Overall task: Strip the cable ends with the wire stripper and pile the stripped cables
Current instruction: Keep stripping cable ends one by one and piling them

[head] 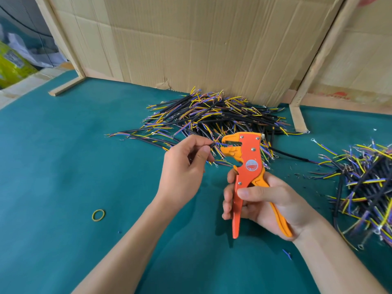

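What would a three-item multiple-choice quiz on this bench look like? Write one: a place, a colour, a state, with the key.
1. Where does the small yellow rubber band lie on the green felt table?
A. On the larger pile of black-sheathed cables
B. Alone, to the left of the left forearm
C. Under the stripper

2. What colour is the hand-held plier-type wire stripper?
A. Orange
B. Grey
C. Black

3. What is the left hand doing?
A. Lying flat on the table
B. Gripping the stripper's handles
C. Pinching a black cable end at the stripper's open jaws

Key: 1 B, the band sits by itself on bare felt; 2 A, body and handles are orange; 3 C, finger and thumb hold the cable, while the right hand grips the handles.
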`<state>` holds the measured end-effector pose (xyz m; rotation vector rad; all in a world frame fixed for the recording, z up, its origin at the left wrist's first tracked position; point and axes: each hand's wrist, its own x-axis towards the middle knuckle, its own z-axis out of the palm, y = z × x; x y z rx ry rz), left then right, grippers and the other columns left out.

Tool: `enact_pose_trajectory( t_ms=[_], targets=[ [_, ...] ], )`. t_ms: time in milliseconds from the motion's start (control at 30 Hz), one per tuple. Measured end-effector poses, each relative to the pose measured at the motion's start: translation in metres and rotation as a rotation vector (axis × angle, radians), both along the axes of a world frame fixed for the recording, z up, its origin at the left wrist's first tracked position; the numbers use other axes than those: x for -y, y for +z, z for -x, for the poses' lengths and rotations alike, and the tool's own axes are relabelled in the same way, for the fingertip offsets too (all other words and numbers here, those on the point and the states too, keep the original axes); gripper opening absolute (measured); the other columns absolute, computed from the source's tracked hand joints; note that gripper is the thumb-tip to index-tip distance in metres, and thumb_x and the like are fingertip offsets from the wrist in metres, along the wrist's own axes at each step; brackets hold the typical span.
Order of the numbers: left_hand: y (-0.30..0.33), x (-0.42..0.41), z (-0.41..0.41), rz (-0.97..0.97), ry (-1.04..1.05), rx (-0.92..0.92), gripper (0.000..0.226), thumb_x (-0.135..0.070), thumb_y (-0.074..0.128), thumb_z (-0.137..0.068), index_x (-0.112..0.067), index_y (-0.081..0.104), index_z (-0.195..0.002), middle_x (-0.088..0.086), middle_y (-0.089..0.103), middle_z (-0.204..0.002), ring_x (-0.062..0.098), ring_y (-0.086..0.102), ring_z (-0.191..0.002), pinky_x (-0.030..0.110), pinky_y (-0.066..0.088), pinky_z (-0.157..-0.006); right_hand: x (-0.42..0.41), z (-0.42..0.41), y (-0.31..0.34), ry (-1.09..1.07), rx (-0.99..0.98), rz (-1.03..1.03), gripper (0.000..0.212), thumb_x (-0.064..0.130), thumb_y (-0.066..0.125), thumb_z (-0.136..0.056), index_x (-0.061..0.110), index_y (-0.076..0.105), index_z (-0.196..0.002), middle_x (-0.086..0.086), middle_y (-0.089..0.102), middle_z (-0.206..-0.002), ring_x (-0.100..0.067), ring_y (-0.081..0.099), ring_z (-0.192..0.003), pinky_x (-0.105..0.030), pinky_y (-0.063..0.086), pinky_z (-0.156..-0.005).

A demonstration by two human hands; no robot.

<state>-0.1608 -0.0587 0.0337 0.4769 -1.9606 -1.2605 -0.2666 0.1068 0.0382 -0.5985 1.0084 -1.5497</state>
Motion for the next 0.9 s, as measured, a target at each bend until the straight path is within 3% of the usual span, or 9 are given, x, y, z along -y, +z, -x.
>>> enact_pose_trajectory(
  t_ms=[233,667,900],
  targets=[
    [-0.001,-0.003,0.000,-0.024,-0.026,-0.001,0.029,-0.005,0.056,-0.101,-0.032,0.065,-0.095,-0.010,0.070,-0.073,0.010,0.055,-0.055,0.023,0.048,-0.060,0.001,-0.003,0.001,0.018,0.008,0.005,0.029,0.002,0.077,-0.074,0.007,0.066,-0.100,-0.023,0.059,-0.083,-0.037,0.062,-0.070,-0.047,0.057,-0.069],
    [0.000,-0.004,0.000,-0.032,-0.038,-0.007,0.023,-0.004,0.055,-0.101,-0.025,0.065,-0.098,-0.005,0.071,-0.076,0.012,0.056,-0.056,0.031,0.052,-0.062,0.003,-0.006,0.001,-0.015,0.018,-0.002,0.018,0.010,0.077,-0.076,0.010,0.062,-0.086,-0.011,0.046,-0.068,-0.026,0.050,-0.054,-0.039,0.049,-0.055],
    [0.000,-0.006,0.000,-0.046,-0.042,0.000,0.018,-0.015,0.053,-0.097,-0.029,0.065,-0.097,-0.005,0.070,-0.075,0.012,0.056,-0.055,0.030,0.049,-0.059,0.006,-0.011,0.004,-0.061,0.004,-0.012,0.026,0.014,0.080,-0.075,0.012,0.054,-0.076,-0.007,0.036,-0.062,-0.020,0.040,-0.046,-0.031,0.041,-0.046]
  ],
)
